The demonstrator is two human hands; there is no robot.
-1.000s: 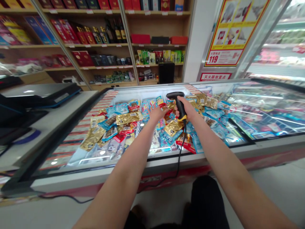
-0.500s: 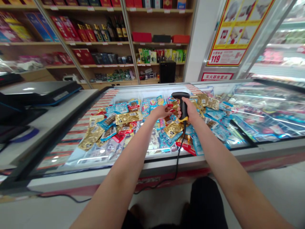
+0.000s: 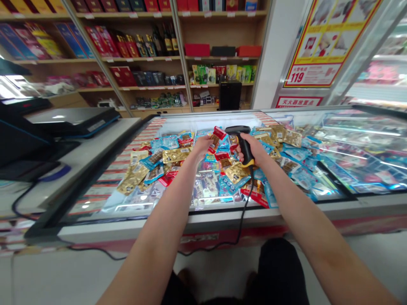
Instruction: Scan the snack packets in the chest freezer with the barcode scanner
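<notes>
My right hand [image 3: 253, 149] is wrapped round the handle of a black and yellow barcode scanner [image 3: 243, 146], whose head points left. A cord runs down from its grip. My left hand [image 3: 203, 146] pinches a red and brown snack packet [image 3: 217, 137], held up just left of the scanner head. Beneath both hands, many snack packets lie spread over the glass top: gold packets [image 3: 176, 155], blue packets [image 3: 153, 159] and red ones [image 3: 254, 195]. My fingertips on the packet are partly hidden.
The packets lie on a glass-topped chest freezer [image 3: 104, 212] with a pale front rim. A counter scale [image 3: 76, 120] stands at the left. Shelves [image 3: 146, 59] with boxes and bottles are behind. The scanner's black cord [image 3: 222, 244] hangs over the front edge.
My left hand has lifted the red and brown packet and turned it up beside the scanner. The scanner head has tilted left, toward the packet. The view has shifted slightly left.
</notes>
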